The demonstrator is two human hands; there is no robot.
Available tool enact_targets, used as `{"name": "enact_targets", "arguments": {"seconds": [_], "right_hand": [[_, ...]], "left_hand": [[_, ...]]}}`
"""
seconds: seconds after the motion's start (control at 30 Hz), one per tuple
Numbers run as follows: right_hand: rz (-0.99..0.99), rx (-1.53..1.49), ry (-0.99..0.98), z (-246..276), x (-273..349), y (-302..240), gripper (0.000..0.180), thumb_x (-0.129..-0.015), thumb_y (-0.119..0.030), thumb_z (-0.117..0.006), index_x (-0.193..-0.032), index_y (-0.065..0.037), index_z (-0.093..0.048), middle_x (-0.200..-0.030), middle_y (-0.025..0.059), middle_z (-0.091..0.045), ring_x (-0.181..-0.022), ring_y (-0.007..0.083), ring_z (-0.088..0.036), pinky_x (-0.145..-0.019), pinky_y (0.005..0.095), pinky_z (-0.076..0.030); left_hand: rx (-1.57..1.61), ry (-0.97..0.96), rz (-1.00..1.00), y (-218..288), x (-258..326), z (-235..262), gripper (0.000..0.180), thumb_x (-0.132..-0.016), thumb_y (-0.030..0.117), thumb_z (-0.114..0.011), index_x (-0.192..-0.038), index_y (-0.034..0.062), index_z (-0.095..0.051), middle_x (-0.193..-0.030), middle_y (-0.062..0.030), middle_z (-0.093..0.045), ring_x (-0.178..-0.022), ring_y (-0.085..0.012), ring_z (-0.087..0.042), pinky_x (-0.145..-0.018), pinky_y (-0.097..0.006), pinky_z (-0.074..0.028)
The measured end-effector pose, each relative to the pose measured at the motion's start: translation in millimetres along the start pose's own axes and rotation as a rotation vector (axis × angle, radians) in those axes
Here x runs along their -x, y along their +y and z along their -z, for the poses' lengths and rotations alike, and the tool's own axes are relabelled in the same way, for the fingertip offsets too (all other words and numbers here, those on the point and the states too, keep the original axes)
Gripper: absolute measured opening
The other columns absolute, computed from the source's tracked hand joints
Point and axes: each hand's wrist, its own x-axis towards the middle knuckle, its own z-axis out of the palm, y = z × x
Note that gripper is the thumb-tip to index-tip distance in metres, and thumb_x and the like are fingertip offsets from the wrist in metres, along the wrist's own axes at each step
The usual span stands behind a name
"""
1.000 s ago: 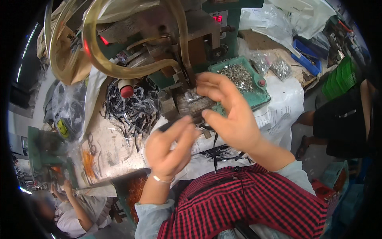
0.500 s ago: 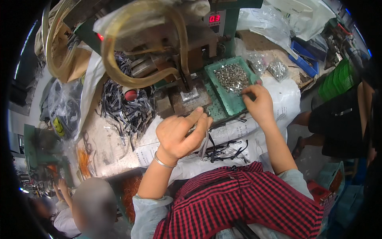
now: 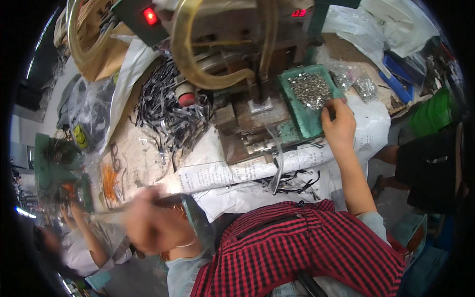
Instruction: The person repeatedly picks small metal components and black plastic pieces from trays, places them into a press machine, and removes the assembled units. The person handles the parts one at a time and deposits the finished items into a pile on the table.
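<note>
My left hand is smeared by motion at the lower left, away from the press, and its fingers cannot be made out. At the right side of a green tray, my right hand has thumb and fingers curled together by the rim; what they hold, if anything, is hidden. Small shiny metal pieces fill the tray's far part. Left of it, a bright metal block sits under the press head. A grey strap hangs from the press base over the near edge.
A heap of dark and silver straps lies left of the press, beside a red knob. Thick yellowish hoses loop in front of the machine. Bags of metal pieces and a blue bin stand right. Another person works at lower left.
My left hand has let go of the grey strap and swung down to the left. The strap now hangs at the press. My right hand stays by the tray; the whole view has shifted.
</note>
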Motion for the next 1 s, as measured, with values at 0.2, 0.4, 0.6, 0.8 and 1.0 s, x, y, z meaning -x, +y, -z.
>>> {"name": "enact_targets", "arguments": {"seconds": [0.2, 0.4, 0.6, 0.8, 1.0], "right_hand": [[0.018, -0.130, 0.035, -1, -15, -4, 0.012, -0.081, -0.006, -0.068, -0.093, -0.005, -0.072, -0.089, 0.0107, -0.069, -0.087, 0.0296, -0.065, -0.079, 0.0382, -0.050], [0.074, -0.055, 0.004, 11, 2, 9, 0.008, -0.078, -0.007, -0.070, -0.086, -0.004, -0.072, -0.086, 0.0110, -0.067, -0.089, 0.0325, -0.063, -0.081, 0.0432, -0.049], [-0.031, 0.145, -0.084, 6, 2, -3, 0.011, -0.074, -0.013, -0.076, -0.084, -0.009, -0.073, -0.090, 0.0091, -0.067, -0.095, 0.0314, -0.061, -0.080, 0.0441, -0.048], [0.011, 0.190, -0.045, -9, 0, -15, 0.012, -0.075, -0.015, -0.077, -0.082, -0.008, -0.069, -0.085, 0.0087, -0.065, -0.090, 0.0341, -0.062, -0.078, 0.0456, -0.049], [-0.080, -0.017, -0.010, -4, 3, -10, 0.010, -0.081, -0.014, -0.072, -0.087, -0.006, -0.072, -0.083, 0.0099, -0.070, -0.078, 0.0291, -0.067, -0.071, 0.0376, -0.053]], "left_hand": [[-0.240, -0.500, 0.062, -85, -20, -48, 0.023, -0.076, -0.001, -0.077, -0.098, 0.0003, -0.072, -0.101, -0.0147, -0.069, -0.095, -0.0300, -0.064, -0.085, -0.037, -0.051], [-0.387, -0.609, 0.217, -165, 97, -85, 0.021, -0.077, 0.005, -0.075, -0.098, 0.0062, -0.072, -0.104, -0.0084, -0.068, -0.096, -0.0337, -0.062, -0.089, -0.043, -0.048], [0.449, -0.129, 0.634, -146, 32, -106, 0.018, -0.096, 0.009, -0.067, -0.113, 0.0027, -0.065, -0.091, -0.0086, -0.074, -0.077, -0.0133, -0.065, -0.069, -0.025, -0.049], [0.692, -0.188, 1.097, -131, 42, -101, 0.025, -0.104, 0.018, -0.055, -0.121, 0.0008, -0.059, -0.099, -0.0131, -0.073, -0.079, -0.0155, -0.069, -0.070, -0.026, -0.056], [0.649, -0.103, 1.224, -88, 66, -79, 0.026, -0.106, 0.025, -0.054, -0.112, 0.0011, -0.062, -0.090, -0.0110, -0.070, -0.066, -0.0129, -0.064, -0.055, -0.022, -0.049]]}}
